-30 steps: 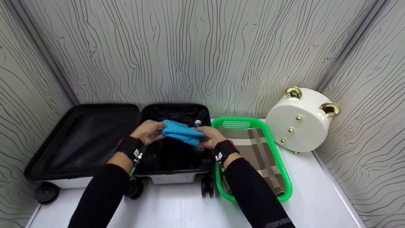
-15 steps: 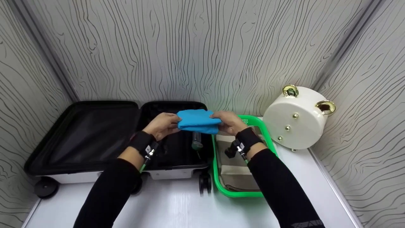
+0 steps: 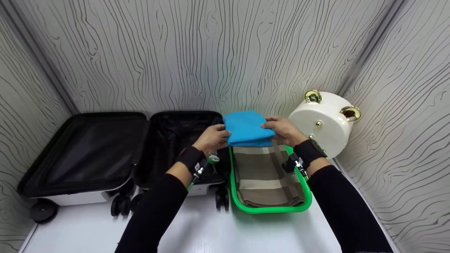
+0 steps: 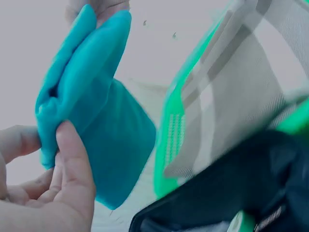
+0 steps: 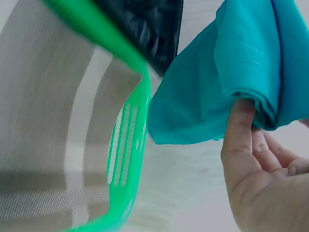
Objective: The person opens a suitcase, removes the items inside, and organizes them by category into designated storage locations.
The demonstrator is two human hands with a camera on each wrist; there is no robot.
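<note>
A folded blue cloth (image 3: 248,127) hangs over the far end of the green basket (image 3: 272,210) in the head view. My left hand (image 3: 212,139) pinches its left edge between thumb and fingers. At the opposite edge my right hand (image 3: 284,129) grips the cloth, thumb on top. Folded layers of the blue cloth (image 4: 91,111) show in the left wrist view, one lower flap hanging free. In the right wrist view the fingers (image 5: 239,125) press up under the rolled fold. Brown checked fabric (image 3: 262,168) lies folded inside the basket.
An open black-lined suitcase (image 3: 88,151) lies left of the basket, its wheels (image 3: 221,198) toward me. A bottle with a green end (image 3: 213,159) is in its right half, partly behind my left hand. A white round case with gold ears (image 3: 321,121) stands back right against the wall.
Both hands have carried the blue cloth from over the suitcase rightward and slightly up, to above the basket's far end. The bottle beneath has come into view.
</note>
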